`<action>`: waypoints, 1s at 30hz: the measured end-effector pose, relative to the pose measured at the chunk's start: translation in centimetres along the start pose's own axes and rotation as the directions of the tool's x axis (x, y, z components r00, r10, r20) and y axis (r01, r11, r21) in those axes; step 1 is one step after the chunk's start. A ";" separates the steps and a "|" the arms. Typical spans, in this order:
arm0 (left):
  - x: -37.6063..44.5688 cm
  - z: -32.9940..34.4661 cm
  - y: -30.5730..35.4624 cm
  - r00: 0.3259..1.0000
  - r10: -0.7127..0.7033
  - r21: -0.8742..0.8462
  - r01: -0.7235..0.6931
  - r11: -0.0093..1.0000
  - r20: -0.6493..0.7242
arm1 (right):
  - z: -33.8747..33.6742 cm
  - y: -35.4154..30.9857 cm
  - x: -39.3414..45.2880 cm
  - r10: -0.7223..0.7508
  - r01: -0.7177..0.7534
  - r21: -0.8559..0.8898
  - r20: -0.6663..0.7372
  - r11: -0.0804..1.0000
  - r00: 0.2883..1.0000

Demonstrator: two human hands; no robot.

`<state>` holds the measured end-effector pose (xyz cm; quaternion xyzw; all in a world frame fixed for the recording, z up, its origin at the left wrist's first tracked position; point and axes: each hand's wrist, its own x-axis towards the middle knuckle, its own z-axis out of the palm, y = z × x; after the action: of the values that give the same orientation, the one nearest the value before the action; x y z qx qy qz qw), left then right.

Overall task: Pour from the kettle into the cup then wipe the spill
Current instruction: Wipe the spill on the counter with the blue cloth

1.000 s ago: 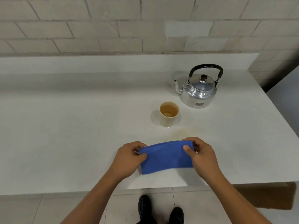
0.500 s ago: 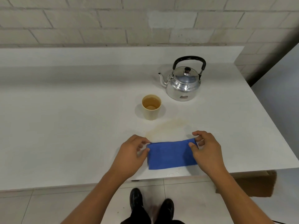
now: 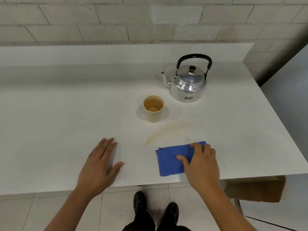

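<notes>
A shiny metal kettle (image 3: 188, 84) with a black handle stands at the back right of the white counter, spout pointing left. In front of it, a yellow cup (image 3: 153, 108) holds brownish liquid. A pale brown spill (image 3: 166, 131) streaks the counter between the cup and a folded blue cloth (image 3: 170, 160) near the front edge. My right hand (image 3: 200, 161) presses on the cloth's right half, fingers curled over its top edge. My left hand (image 3: 100, 162) lies flat on the bare counter to the left, fingers spread, holding nothing.
The white counter (image 3: 66, 114) ends at a front edge just below my hands and a right edge past the kettle. A brick wall rises behind a low ledge. A brown cardboard piece (image 3: 255, 189) sits under the counter's right corner. My shoes are on the tiled floor below.
My left hand has let go of the cloth and moved left onto the bare counter. My right hand now lies on top of the cloth. More of the spill shows.
</notes>
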<state>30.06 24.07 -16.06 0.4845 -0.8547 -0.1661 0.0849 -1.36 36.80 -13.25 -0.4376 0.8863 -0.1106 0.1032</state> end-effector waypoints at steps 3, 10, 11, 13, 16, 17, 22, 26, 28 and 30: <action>0.1 0.3 0.1 1.000 -0.010 0.033 0.010 0.999 0.002 | -1.0 2.8 1.9 0.070 -0.071 0.019 0.020 0.997 0.997; 0.4 0.7 -0.4 0.997 0.031 0.132 -0.039 0.991 0.064 | -0.1 3.0 7.8 -0.001 0.014 0.175 -0.075 0.984 0.997; 0.4 0.7 -0.4 0.997 0.037 0.145 -0.047 0.988 0.070 | 0.5 2.2 8.3 -0.039 0.054 0.165 -0.096 0.985 0.995; 0.4 0.8 -0.6 0.995 0.051 0.166 -0.064 0.984 0.081 | 1.6 0.5 8.9 -0.123 0.135 0.129 -0.097 0.982 0.988; 0.7 0.6 -1.2 0.990 0.090 0.172 -0.107 0.979 0.105 | 2.9 -1.2 8.6 -0.305 0.308 0.077 -0.043 0.948 0.951; 0.9 0.5 -1.4 0.988 0.105 0.169 -0.123 0.978 0.113 | 3.2 -1.5 8.0 -0.356 0.357 0.071 -0.030 0.931 0.934; 1.6 0.1 -1.9 0.982 0.150 0.163 -0.168 0.972 0.119 | 3.3 -0.8 2.8 -0.504 0.498 0.134 0.020 0.857 0.863; 1.7 0.2 -1.9 0.984 0.143 0.152 -0.159 0.976 0.109 | 1.8 3.3 0.4 -0.527 0.511 0.171 0.070 0.843 0.847; 1.7 0.2 -1.9 0.985 0.140 0.146 -0.154 0.977 0.105 | 1.0 4.9 0.9 -0.447 0.431 0.172 0.063 0.886 0.892; 1.7 0.1 -1.8 0.985 0.142 0.141 -0.155 0.978 0.099 | 0.7 5.5 2.2 -0.339 0.325 0.186 0.047 0.927 0.940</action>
<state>30.58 21.76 -16.89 0.4165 -0.9013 -0.1167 0.0231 -6.57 38.26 -15.65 -0.5744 0.7815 -0.1870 0.1559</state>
